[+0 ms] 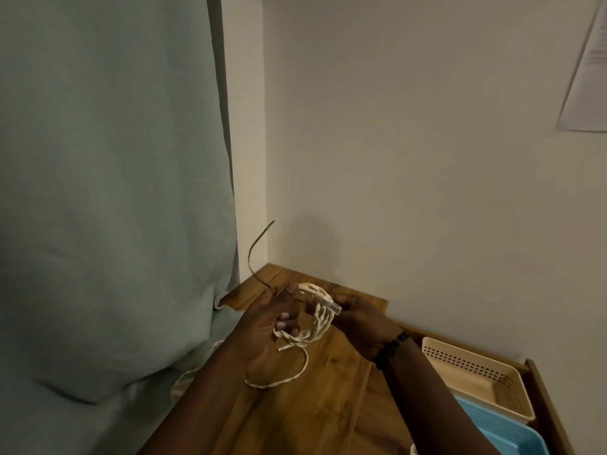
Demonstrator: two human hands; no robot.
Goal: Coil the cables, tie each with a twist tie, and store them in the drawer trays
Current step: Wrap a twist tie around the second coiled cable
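Observation:
A white braided cable [316, 326] is wound into a small coil and held up over the wooden top [331, 389]. My left hand [266, 330] grips the coil's left side and pinches a thin dark twist tie [254, 254] that curves upward past the curtain edge. My right hand [359, 323] holds the coil's right side, by the clear plug [330, 303] at the cable's end. A loose tail of the cable [282, 379] hangs below the coil in a loop. A beige perforated tray [473, 369] and a blue tray [512, 431] sit in the open drawer at lower right.
A pale green curtain [115, 192] fills the left side and drapes onto the wooden top. The white wall corner stands close behind my hands. A sheet of paper [588, 70] hangs on the wall at upper right. A dark bead bracelet [391, 349] is on my right wrist.

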